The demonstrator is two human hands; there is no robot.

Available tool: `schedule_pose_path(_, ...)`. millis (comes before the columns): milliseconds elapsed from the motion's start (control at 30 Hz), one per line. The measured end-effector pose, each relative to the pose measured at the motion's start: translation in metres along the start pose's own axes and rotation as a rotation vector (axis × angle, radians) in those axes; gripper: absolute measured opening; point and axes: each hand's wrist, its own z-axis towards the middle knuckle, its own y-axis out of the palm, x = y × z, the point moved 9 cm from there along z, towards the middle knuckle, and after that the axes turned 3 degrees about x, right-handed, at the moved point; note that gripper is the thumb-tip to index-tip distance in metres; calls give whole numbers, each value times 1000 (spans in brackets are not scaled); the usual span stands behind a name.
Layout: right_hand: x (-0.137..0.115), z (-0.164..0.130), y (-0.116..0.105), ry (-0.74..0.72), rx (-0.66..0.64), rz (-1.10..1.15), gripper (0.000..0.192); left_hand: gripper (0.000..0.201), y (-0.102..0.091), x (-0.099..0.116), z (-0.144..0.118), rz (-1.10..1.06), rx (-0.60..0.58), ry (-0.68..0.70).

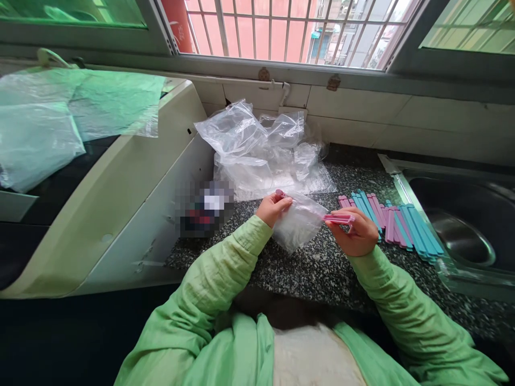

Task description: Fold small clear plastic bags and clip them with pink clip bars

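Some clear plastic sheeting (44,134) lies draped over a cream-coloured appliance (140,166), upper left of frame, tinted green along its top. Right of the appliance, left of centre, sits a pixelated object (205,209); identity cannot be told. Upper centre: a crumpled heap of clear bags (265,161) on the speckled dark counter (306,273), against the tiled wall (354,120).

Left hand (272,209), centre of frame: thumb and fingers pressed together, pinching the left side of a small clear bag (298,228). A dark reddish bit shows at the fingertips; cannot tell what it is. The bag hangs between the two hands, just in front of the heap; film thin, wrinkled, glossy, lower corner pointing down.

Right hand (360,236), right of centre: fingers curled, thumb below, gripping a slim pink clip (341,219) held roughly level. Clip's left tip meets the bag's right edge; exact overlap unclear.

Beyond the right hand, a spread of pink and teal clips (420,230) lies side by side, some overlapping. Far right: dark sink (402,187) with a metallic-looking round part low in its basin.
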Motion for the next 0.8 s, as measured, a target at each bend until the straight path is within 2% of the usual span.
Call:
schedule_pose_path(200,0,-1,3,0,-18,-6,8,26,2,0,0,28,-24,24)
schedule_pose_path(367,-5,0,5,-53,-31,18,16,25,3,-1,-1,34,-25,16)
schedule_pose_path(800,-9,1,12,-80,-64,5,19,36,14,3,-6,63,-113,54)
